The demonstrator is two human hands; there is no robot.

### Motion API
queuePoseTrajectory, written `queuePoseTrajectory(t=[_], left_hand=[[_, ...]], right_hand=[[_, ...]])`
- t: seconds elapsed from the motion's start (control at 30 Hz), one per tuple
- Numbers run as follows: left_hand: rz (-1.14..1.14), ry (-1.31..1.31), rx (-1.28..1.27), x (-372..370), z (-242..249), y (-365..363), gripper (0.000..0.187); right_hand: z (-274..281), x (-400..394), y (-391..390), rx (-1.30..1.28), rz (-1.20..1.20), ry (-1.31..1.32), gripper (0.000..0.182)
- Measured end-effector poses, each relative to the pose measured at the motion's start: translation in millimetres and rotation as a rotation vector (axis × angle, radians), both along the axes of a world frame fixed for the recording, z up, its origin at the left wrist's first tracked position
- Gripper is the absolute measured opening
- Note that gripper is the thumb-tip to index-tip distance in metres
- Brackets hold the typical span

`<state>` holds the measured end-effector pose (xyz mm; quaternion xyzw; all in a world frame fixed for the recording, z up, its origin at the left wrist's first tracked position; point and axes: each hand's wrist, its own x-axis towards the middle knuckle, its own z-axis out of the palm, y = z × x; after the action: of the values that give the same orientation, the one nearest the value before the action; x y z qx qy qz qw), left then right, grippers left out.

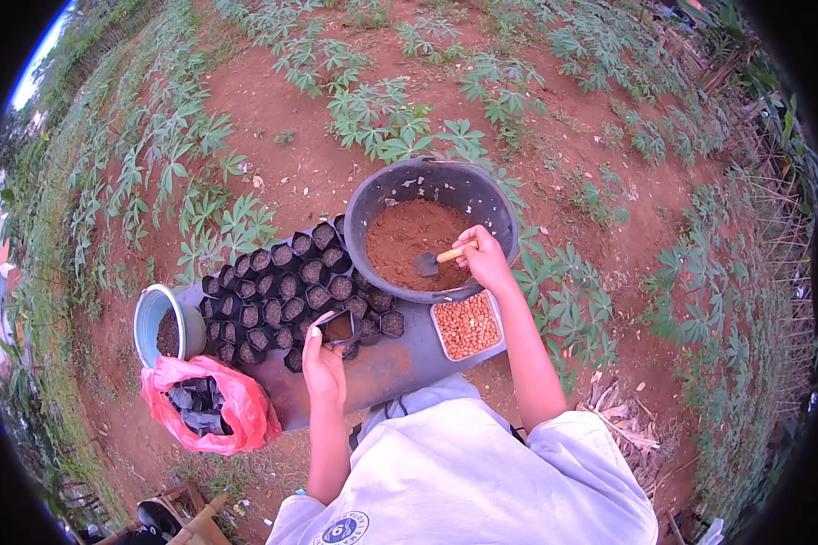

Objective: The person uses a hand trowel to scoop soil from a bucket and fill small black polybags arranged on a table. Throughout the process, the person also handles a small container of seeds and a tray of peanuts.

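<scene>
My left hand [323, 366] is closed around a black seedling bag [339, 328], whose mouth faces up with brown soil inside. In my right hand [488, 259] is the yellowish handle of a small trowel [447, 255]. The trowel's dark blade rests on the reddish-brown soil [411, 227] in a large black tub [370, 263]. Rows of soil-filled black seedling bags [291, 287] stand to the left of the tub, close to my left hand. Below the tub, near my right forearm, is a clear container of orange-brown seeds or kernels [466, 327].
The table [373, 368] bears these things. At its left end is a light-blue bucket [191, 327] with dark soil. A pink plastic bag [256, 416] holds folded black bags. Leafy plants [382, 118] grow in the red ground beyond. Wooden pieces [200, 520] lie at lower left.
</scene>
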<state>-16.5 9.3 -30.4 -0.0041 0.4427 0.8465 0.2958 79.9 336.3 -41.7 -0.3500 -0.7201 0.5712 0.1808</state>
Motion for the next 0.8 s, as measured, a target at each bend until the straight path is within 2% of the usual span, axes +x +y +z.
queuePoseTrajectory(t=[0.53, 0.6, 0.8], left_hand=[[0.048, 0.034, 0.009, 2.3, -1.1, -19.7, 0.040], [0.049, 0.035, 0.016, 1.9, -0.4, -21.1, 0.040], [0.067, 0.042, 0.026, 1.8, 3.0, -24.8, 0.040]], right_hand=[[8.6, -7.0, 10.8, -0.263, 0.026, 0.039, 0.018], [10.5, -6.6, 11.9, -0.292, 0.088, 0.026, 0.016], [16.4, -6.3, 16.9, -0.427, 0.073, 0.103, 0.013]])
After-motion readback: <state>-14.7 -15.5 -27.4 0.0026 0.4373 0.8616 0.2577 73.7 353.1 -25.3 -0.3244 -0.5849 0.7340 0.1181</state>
